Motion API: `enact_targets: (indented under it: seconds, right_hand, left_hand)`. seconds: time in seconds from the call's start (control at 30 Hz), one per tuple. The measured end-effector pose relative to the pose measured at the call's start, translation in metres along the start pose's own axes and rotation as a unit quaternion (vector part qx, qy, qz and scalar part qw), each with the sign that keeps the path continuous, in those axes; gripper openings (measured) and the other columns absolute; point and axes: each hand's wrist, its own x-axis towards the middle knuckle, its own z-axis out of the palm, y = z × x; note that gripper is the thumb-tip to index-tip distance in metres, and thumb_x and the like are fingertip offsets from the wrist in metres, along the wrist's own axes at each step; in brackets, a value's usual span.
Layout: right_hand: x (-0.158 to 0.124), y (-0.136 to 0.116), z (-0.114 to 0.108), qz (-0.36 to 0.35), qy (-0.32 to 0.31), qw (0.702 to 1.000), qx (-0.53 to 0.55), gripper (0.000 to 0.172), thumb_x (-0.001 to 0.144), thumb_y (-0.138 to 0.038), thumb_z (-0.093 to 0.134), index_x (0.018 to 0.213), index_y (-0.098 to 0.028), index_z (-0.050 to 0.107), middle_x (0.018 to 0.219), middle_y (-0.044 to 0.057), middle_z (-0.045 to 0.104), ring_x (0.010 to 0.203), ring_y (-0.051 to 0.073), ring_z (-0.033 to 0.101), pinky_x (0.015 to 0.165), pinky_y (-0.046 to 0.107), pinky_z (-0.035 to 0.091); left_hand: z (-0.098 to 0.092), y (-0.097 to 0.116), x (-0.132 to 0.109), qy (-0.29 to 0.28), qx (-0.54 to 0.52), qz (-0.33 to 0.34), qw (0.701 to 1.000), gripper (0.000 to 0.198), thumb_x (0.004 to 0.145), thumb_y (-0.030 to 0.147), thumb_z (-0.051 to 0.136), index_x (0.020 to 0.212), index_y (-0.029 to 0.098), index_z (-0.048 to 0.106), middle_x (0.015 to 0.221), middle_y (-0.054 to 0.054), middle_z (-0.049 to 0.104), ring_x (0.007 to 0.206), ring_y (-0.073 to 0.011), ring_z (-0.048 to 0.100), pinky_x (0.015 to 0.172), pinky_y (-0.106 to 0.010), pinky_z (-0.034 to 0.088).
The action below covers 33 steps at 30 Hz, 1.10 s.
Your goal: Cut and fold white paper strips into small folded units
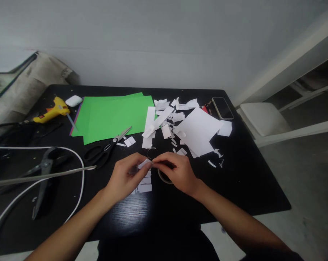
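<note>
My left hand (pixel 128 176) pinches a small piece of white paper (pixel 144 164) between thumb and fingers, above the black table. At the paper's right end, the fingertips of my right hand (pixel 178 170) are pressed together on its edge. Beneath my hands lie several small white paper pieces with dark lines (pixel 144 185). A ring-shaped thing, possibly a tape roll (pixel 164 178), is partly hidden under my right hand. Just beyond my fingers is a thin curved strip (pixel 150 151). Black-handled scissors (pixel 107 146) lie open to the left.
Green sheets (pixel 115 116) lie at the back, beside a yellow glue gun (pixel 53 110) and a white rounded case (pixel 74 100). White paper scraps (pixel 164 117), a larger white sheet (pixel 199 130) and a phone (pixel 223 108) are right. A white cable (pixel 82 177) loops across the left.
</note>
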Motion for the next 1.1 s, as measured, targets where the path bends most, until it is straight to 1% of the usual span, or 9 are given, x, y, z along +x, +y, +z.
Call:
enact_targets:
  seconds: [0.1, 0.23, 0.43, 0.63, 0.7, 0.83, 0.87, 1.0, 1.1]
  right_hand:
    - [0.0, -0.001, 0.0, 0.013, -0.008, 1.0, -0.004, 0.001, 0.092, -0.023, 0.078, 0.093, -0.023, 0.078, 0.09, 0.002, 0.08, 0.081, 0.017, 0.074, 0.079, 0.03, 0.059]
    - [0.001, -0.002, 0.0, 0.026, -0.024, 0.999, 0.002, 0.004, 0.094, -0.024, 0.075, 0.09, -0.022, 0.075, 0.087, 0.002, 0.077, 0.079, 0.017, 0.072, 0.075, 0.029, 0.057]
    - [0.0, -0.004, 0.0, 0.019, -0.044, 0.999, -0.007, 0.005, 0.098, -0.022, 0.067, 0.094, -0.021, 0.069, 0.089, 0.002, 0.073, 0.079, 0.016, 0.069, 0.075, 0.029, 0.057]
    - [-0.001, -0.002, 0.003, 0.026, -0.028, 0.999, -0.008, 0.005, 0.099, -0.025, 0.065, 0.094, -0.022, 0.066, 0.089, 0.002, 0.072, 0.078, 0.016, 0.069, 0.074, 0.03, 0.057]
    - [-0.001, -0.002, 0.003, 0.033, -0.016, 0.999, -0.002, 0.006, 0.099, -0.027, 0.064, 0.095, -0.022, 0.066, 0.089, 0.002, 0.072, 0.077, 0.016, 0.069, 0.073, 0.029, 0.056]
    - [-0.002, -0.004, 0.004, 0.044, 0.002, 0.999, -0.012, 0.011, 0.099, -0.03, 0.062, 0.095, -0.021, 0.067, 0.081, 0.001, 0.068, 0.068, 0.015, 0.063, 0.063, 0.028, 0.05]
    - [-0.003, -0.004, 0.005, 0.048, 0.002, 0.999, -0.019, 0.012, 0.099, -0.031, 0.062, 0.093, -0.021, 0.067, 0.075, 0.0, 0.065, 0.064, 0.014, 0.059, 0.06, 0.027, 0.047]
    - [-0.006, -0.003, 0.008, 0.059, -0.026, 0.997, -0.044, 0.013, 0.097, -0.031, 0.064, 0.089, -0.021, 0.066, 0.056, -0.009, 0.04, 0.05, 0.011, 0.043, 0.054, 0.027, 0.038]
    - [-0.009, -0.001, 0.011, 0.044, -0.059, 0.996, -0.045, 0.011, 0.096, -0.029, 0.065, 0.089, -0.021, 0.064, 0.053, -0.011, 0.033, 0.047, 0.01, 0.037, 0.056, 0.026, 0.037]
  left_hand:
    - [-0.002, 0.001, 0.001, -0.011, -0.006, -0.015, 1.0, 0.021, 0.098, 0.034, 0.064, 0.089, 0.018, 0.073, 0.076, -0.002, 0.07, 0.066, -0.0132, 0.061, 0.06, -0.023, 0.046]
    - [-0.001, 0.002, 0.003, -0.022, -0.032, -0.045, 0.998, 0.028, 0.098, 0.04, 0.064, 0.086, 0.017, 0.073, 0.07, 0.0, 0.066, 0.06, -0.0122, 0.056, 0.055, -0.023, 0.042]
    - [-0.002, 0.001, 0.003, -0.024, -0.068, -0.083, 0.994, 0.03, 0.096, 0.043, 0.065, 0.082, 0.017, 0.072, 0.066, 0.001, 0.061, 0.058, -0.012, 0.052, 0.054, -0.023, 0.04]
    - [-0.001, 0.003, 0.003, -0.002, -0.112, -0.114, 0.987, 0.029, 0.093, 0.043, 0.068, 0.08, 0.018, 0.072, 0.066, 0.001, 0.064, 0.058, -0.0123, 0.054, 0.053, -0.023, 0.041]
    - [-0.003, 0.001, 0.006, 0.035, -0.112, -0.123, 0.985, 0.027, 0.092, 0.043, 0.069, 0.081, 0.018, 0.073, 0.069, 0.0, 0.067, 0.061, -0.013, 0.057, 0.056, -0.024, 0.043]
    - [-0.013, -0.017, 0.014, 0.169, -0.068, -0.138, 0.974, 0.028, 0.089, 0.042, 0.073, 0.106, 0.02, 0.074, 0.074, 0.002, 0.068, 0.066, -0.0138, 0.059, 0.065, -0.025, 0.047]
    - [-0.015, -0.023, 0.015, 0.18, -0.043, -0.142, 0.973, 0.031, 0.089, 0.042, 0.074, 0.11, 0.02, 0.073, 0.073, 0.002, 0.067, 0.065, -0.0137, 0.058, 0.064, -0.025, 0.047]
    - [-0.02, -0.038, 0.018, 0.126, 0.06, -0.145, 0.98, 0.031, 0.092, 0.045, 0.068, 0.11, 0.021, 0.074, 0.085, -0.003, 0.077, 0.069, -0.0175, 0.065, 0.065, -0.028, 0.048]
    - [-0.019, -0.04, 0.018, 0.106, 0.124, -0.112, 0.98, 0.028, 0.093, 0.04, 0.065, 0.111, 0.021, 0.076, 0.098, -0.006, 0.08, 0.077, -0.0213, 0.07, 0.073, -0.033, 0.052]
